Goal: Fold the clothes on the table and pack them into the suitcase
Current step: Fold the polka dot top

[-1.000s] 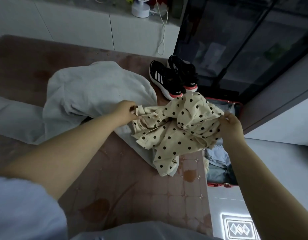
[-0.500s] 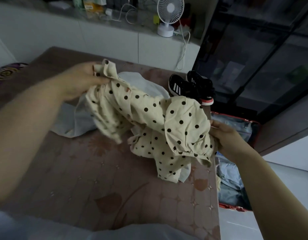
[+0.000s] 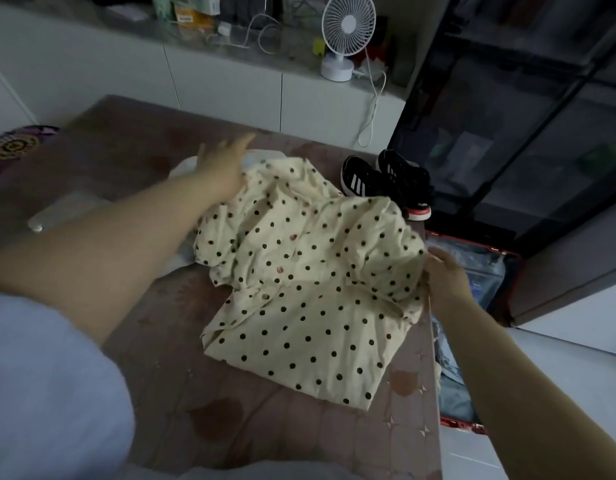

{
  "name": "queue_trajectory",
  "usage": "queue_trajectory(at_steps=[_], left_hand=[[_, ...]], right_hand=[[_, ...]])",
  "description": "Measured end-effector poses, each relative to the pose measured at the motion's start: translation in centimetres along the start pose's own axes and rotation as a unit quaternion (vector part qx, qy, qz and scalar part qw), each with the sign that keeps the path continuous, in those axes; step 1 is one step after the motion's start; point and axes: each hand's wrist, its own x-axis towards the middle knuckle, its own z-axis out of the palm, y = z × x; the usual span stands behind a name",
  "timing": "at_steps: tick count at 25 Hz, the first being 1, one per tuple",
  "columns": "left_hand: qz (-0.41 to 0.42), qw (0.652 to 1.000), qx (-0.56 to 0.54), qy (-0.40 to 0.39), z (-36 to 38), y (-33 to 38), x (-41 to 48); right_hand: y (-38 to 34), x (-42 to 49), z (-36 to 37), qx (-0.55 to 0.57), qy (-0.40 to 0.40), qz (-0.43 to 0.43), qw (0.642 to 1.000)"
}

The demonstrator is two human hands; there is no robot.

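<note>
1. The polka-dot shirt (image 3: 299, 299), bunched in the air half a second ago, now lies spread on the table (image 3: 181, 358), buttons up.
2. The right hand (image 3: 445, 277) pinches its sleeve edge beside the open suitcase (image 3: 460, 423); best to hold that edge taut.
3. The left hand (image 3: 223, 166) — fingers splayed, holding nothing — should smooth the collar flat before folding.
4. Sneakers (image 3: 386, 183): three white stripes; heel lettering unreadable.

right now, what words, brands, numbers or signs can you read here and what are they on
"adidas", probably: tiny white letters on a heel of the black sneakers; three white stripes on one side.
Yellow box on the counter: print too blurred to read.
Purple round object: emblem unreadable.
No numbers legible.
</note>
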Motion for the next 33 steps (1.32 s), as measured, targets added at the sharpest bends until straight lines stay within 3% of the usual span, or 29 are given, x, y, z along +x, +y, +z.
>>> queue_trajectory(at_steps=[4,7,9,11,13,16,19,23,25,27,30,31,33], left_hand=[[-0.018,0.995,0.088,-0.054,4.4,-1.4,-1.6],[-0.069,0.992,0.097,-0.044,5.7,-3.6,-3.6],[-0.115,0.989,0.086,-0.025,6.2,-5.4,-4.2],[-0.12,0.991,0.053,-0.007,6.4,-6.6,-4.2],[-0.123,0.992,-0.023,0.001,5.2,-7.1,-3.6],[-0.128,0.987,-0.097,0.015,1.2,-6.9,-1.8],[-0.126,0.983,-0.098,0.088,-2.7,-7.2,0.9],[-0.183,0.958,-0.173,0.136,-2.3,-8.4,3.4],[-0.217,0.946,-0.204,0.125,-0.3,-8.7,2.8],[-0.22,0.953,-0.167,0.128,2.4,-9.0,0.1],[-0.226,0.957,-0.123,0.13,7.4,-10.2,-6.9],[-0.227,0.959,-0.147,0.087,9.0,-10.4,-9.6],[-0.203,0.961,-0.179,-0.053,11.5,-10.1,-14.5]], right_hand=[[3.2,-0.1,1.4,-0.187,-0.058,-0.03,0.98],[6.3,-0.4,2.4,-0.336,-0.185,-0.056,0.922],[7.7,-0.2,3.0,-0.427,-0.183,-0.054,0.884],[7.9,0.0,3.1,-0.489,-0.13,-0.092,0.858],[6.8,0.2,2.6,-0.46,-0.086,-0.143,0.872],[4.3,0.7,1.2,-0.397,-0.05,-0.139,0.906],[2.9,2.4,-0.7,-0.209,0.053,-0.027,0.976],[3.4,3.1,-1.8,-0.011,0.072,0.076,0.994],[4.6,2.4,-1.4,-0.03,0.047,0.115,0.992],[5.9,0.5,-0.8,-0.134,0.015,0.119,0.984],[8.5,-4.5,-0.4,-0.391,-0.108,0.084,0.91],[9.6,-6.1,-0.3,-0.432,-0.133,0.068,0.89],[10.7,-8.6,-0.3,-0.388,-0.15,0.072,0.906]])
